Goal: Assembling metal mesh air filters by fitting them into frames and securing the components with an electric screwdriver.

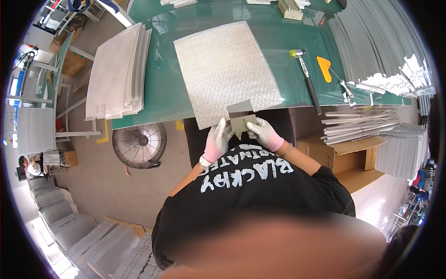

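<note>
Both gloved hands — left hand (pixel 218 137), right hand (pixel 263 132) — pinch a small grey plate (pixel 241 123) at the near edge of the mesh sheet (pixel 225 69) on the green tabletop (pixel 160 93).

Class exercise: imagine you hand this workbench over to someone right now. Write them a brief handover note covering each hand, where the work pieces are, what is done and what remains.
Left hand: gloved, gripping the left side of a small grey metal piece.
Right hand: gloved, gripping its right side.
The piece is at the near edge of the mesh sheet lying flat on the green table.
Stack of mesh sheets sits to the left; hammer and orange scraper lie untouched to the right.
Done: one sheet laid out. Left: piece apparently not yet fitted on the edge; stack untouched.
</note>
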Demonstrator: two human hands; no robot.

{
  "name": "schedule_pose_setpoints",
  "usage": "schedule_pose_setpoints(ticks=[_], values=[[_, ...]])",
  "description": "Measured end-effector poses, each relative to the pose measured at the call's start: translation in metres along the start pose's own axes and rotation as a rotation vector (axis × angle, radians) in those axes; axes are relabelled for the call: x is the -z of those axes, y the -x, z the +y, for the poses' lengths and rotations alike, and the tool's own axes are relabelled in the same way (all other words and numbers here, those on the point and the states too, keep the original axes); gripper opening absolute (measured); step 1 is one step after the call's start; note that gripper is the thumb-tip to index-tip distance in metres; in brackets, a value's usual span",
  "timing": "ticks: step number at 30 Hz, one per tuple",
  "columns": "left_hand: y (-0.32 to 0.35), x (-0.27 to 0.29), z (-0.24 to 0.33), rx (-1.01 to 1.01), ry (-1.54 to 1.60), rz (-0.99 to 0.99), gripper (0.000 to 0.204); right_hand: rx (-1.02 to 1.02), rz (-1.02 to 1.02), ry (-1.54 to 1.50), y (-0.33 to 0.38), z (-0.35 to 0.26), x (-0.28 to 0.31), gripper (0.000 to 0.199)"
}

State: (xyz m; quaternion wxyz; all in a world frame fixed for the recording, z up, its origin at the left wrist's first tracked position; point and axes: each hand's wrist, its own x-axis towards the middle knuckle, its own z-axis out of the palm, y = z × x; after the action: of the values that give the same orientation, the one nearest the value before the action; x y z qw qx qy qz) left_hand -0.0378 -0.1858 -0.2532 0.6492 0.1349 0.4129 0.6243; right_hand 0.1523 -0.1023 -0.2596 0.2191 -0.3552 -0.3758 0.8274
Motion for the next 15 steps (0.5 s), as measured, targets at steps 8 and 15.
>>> schedule_pose_setpoints(ticks=[8,15], values=[[-0.009,0.018,-0.012,-0.473,-1.139,-0.065,0.03,0.089,0.094,-0.016,-0.003,-0.009,-0.016,0.02],[-0.005,-0.004,-0.009,0.087,-0.209,0.038,0.037,0.127,0.105,0.335,-0.002,-0.015,-0.016,0.025]])
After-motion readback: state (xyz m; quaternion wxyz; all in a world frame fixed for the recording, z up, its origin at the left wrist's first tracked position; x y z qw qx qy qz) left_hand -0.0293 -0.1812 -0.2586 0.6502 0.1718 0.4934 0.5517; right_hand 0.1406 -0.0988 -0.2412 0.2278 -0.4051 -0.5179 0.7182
